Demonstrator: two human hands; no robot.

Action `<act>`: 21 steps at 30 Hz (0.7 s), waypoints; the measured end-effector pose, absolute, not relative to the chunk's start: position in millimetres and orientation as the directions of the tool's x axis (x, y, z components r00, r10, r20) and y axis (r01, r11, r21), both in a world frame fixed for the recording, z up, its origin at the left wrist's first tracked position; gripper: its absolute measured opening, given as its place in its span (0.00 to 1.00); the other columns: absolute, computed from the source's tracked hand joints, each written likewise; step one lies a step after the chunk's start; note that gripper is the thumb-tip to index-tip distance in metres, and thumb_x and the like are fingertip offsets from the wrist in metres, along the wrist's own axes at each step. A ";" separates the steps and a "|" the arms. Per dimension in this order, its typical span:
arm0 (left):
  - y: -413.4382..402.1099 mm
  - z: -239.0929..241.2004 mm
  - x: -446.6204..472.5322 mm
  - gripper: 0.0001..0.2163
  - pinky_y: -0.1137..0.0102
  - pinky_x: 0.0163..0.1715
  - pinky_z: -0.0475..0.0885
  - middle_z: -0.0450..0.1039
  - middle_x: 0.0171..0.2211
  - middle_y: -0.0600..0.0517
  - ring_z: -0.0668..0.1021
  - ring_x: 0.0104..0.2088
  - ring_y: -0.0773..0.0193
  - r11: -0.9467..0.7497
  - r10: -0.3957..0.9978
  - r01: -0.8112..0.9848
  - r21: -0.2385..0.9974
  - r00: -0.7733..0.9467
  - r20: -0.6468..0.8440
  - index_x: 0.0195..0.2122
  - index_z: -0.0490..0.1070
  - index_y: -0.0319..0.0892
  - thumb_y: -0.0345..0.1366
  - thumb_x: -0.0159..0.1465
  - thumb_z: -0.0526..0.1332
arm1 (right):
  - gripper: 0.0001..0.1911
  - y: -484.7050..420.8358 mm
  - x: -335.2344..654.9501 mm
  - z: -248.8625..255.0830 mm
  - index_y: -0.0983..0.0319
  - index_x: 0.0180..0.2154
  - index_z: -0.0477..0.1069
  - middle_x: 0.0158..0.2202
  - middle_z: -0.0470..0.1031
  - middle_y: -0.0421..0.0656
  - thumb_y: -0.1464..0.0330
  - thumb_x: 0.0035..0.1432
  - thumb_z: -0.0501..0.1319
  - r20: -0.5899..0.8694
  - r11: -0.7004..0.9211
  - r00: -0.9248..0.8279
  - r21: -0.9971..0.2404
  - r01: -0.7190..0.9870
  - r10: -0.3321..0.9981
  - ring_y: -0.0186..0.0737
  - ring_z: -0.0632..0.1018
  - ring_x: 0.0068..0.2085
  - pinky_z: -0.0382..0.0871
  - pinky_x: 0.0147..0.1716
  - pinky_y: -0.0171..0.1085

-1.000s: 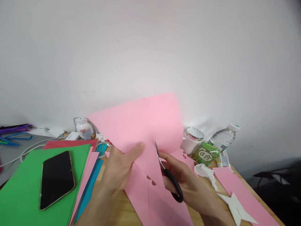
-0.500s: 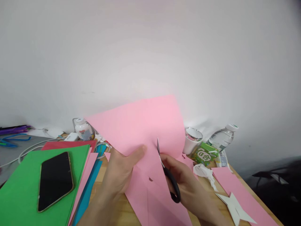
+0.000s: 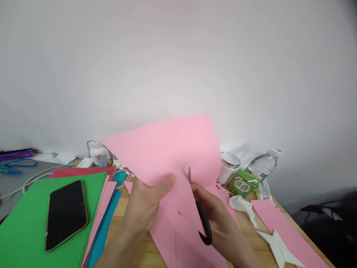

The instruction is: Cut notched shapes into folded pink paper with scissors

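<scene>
A large sheet of pink paper (image 3: 167, 149) is held up and curves over at its far right side. My left hand (image 3: 147, 201) grips its near edge, thumb on top and fingers underneath. My right hand (image 3: 214, 216) is closed around the black handles of a pair of scissors (image 3: 205, 223). One blade points up through the pink sheet, at the end of a cut slit; the other blade is hidden by the paper. Below, a second pink sheet (image 3: 189, 249) with a crease lies on the table.
At left, a phone (image 3: 67, 216) lies on stacked green paper (image 3: 22, 208). Along the wall stand a pill bottle (image 3: 100, 154), a white cup (image 3: 228, 167), a green box (image 3: 243, 183) and a water bottle (image 3: 263, 163). A white paper cutout (image 3: 279, 247) and crumpled tissue (image 3: 244, 208) lie right.
The scissors have shifted slightly within the pink sheet, their blade tip a little further right. My left hand keeps its hold on the paper.
</scene>
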State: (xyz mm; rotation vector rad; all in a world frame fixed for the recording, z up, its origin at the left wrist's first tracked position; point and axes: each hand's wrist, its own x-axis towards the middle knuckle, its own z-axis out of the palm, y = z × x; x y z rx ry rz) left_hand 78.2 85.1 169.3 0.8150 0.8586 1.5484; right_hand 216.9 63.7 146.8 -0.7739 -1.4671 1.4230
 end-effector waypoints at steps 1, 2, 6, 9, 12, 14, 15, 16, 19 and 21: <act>85.0 169.4 78.5 0.31 0.61 0.41 0.75 0.77 0.40 0.46 0.78 0.41 0.53 -0.107 0.990 -0.490 0.865 -0.136 0.046 0.53 0.64 0.41 0.31 0.46 0.70 | 0.14 63.8 216.5 146.3 0.60 0.42 0.70 0.42 0.74 0.45 0.73 0.52 0.64 0.187 0.135 -0.373 -0.978 -0.162 0.909 0.40 0.74 0.43 0.69 0.39 0.35; 85.0 169.4 78.7 0.32 0.60 0.41 0.74 0.77 0.40 0.46 0.78 0.41 0.53 -0.111 0.989 -0.495 0.862 -0.143 0.046 0.53 0.64 0.42 0.31 0.46 0.70 | 0.14 64.0 216.3 145.9 0.60 0.42 0.70 0.42 0.74 0.45 0.73 0.51 0.65 0.188 0.137 -0.369 -0.977 -0.161 0.910 0.40 0.74 0.43 0.69 0.39 0.35; 85.1 169.1 79.1 0.34 0.61 0.42 0.74 0.77 0.41 0.47 0.78 0.42 0.53 -0.114 0.987 -0.508 0.854 -0.155 0.039 0.54 0.63 0.42 0.32 0.45 0.70 | 0.13 64.5 216.0 144.8 0.60 0.40 0.70 0.40 0.74 0.44 0.72 0.50 0.65 0.191 0.148 -0.354 -0.979 -0.143 0.915 0.39 0.75 0.41 0.68 0.37 0.33; 85.2 169.3 78.7 0.33 0.62 0.42 0.74 0.77 0.42 0.47 0.78 0.43 0.54 -0.103 0.990 -0.513 0.852 -0.138 0.037 0.55 0.63 0.43 0.31 0.46 0.70 | 0.12 64.5 215.7 144.7 0.60 0.39 0.70 0.38 0.74 0.43 0.72 0.51 0.65 0.194 0.154 -0.348 -0.978 -0.139 0.917 0.38 0.75 0.39 0.68 0.35 0.32; 85.3 169.1 78.1 0.33 0.62 0.42 0.74 0.77 0.43 0.48 0.78 0.43 0.55 -0.109 0.990 -0.510 0.853 -0.132 0.047 0.54 0.63 0.44 0.30 0.47 0.70 | 0.11 64.3 215.0 144.8 0.61 0.38 0.70 0.37 0.75 0.43 0.71 0.51 0.65 0.194 0.155 -0.344 -0.978 -0.139 0.919 0.37 0.75 0.38 0.68 0.34 0.32; 85.2 168.8 78.2 0.33 0.63 0.42 0.74 0.77 0.43 0.48 0.77 0.43 0.54 -0.121 0.987 -0.510 0.852 -0.149 0.051 0.54 0.63 0.44 0.31 0.46 0.70 | 0.11 64.2 214.5 144.7 0.61 0.38 0.70 0.37 0.75 0.43 0.71 0.50 0.65 0.180 0.145 -0.338 -0.981 -0.127 0.924 0.37 0.75 0.38 0.68 0.33 0.31; 85.2 168.7 78.4 0.33 0.62 0.42 0.74 0.77 0.43 0.48 0.77 0.43 0.54 -0.125 0.986 -0.511 0.850 -0.158 0.050 0.54 0.63 0.44 0.31 0.46 0.70 | 0.11 64.2 214.3 144.4 0.61 0.38 0.70 0.37 0.75 0.43 0.71 0.50 0.65 0.174 0.141 -0.332 -0.983 -0.120 0.927 0.37 0.75 0.38 0.68 0.33 0.31; 85.1 168.8 78.7 0.33 0.62 0.42 0.74 0.77 0.43 0.47 0.77 0.43 0.53 -0.126 0.985 -0.512 0.849 -0.163 0.048 0.54 0.63 0.43 0.31 0.46 0.70 | 0.11 64.1 214.1 144.1 0.61 0.39 0.70 0.36 0.75 0.43 0.70 0.50 0.65 0.169 0.138 -0.328 -0.984 -0.116 0.930 0.38 0.75 0.38 0.68 0.34 0.32; 84.7 169.6 79.6 0.32 0.61 0.42 0.74 0.77 0.42 0.47 0.78 0.43 0.52 -0.125 0.985 -0.522 0.843 -0.164 0.044 0.53 0.64 0.42 0.31 0.45 0.70 | 0.12 63.9 213.8 142.9 0.60 0.39 0.70 0.36 0.75 0.42 0.70 0.50 0.65 0.163 0.134 -0.318 -0.985 -0.112 0.934 0.37 0.75 0.37 0.68 0.34 0.32; 84.7 170.1 79.7 0.32 0.61 0.42 0.74 0.77 0.42 0.47 0.78 0.43 0.53 -0.122 0.986 -0.527 0.841 -0.160 0.043 0.53 0.64 0.42 0.31 0.45 0.70 | 0.12 63.9 213.8 142.2 0.60 0.39 0.70 0.35 0.75 0.42 0.70 0.50 0.65 0.164 0.135 -0.316 -0.985 -0.111 0.935 0.37 0.75 0.36 0.67 0.33 0.32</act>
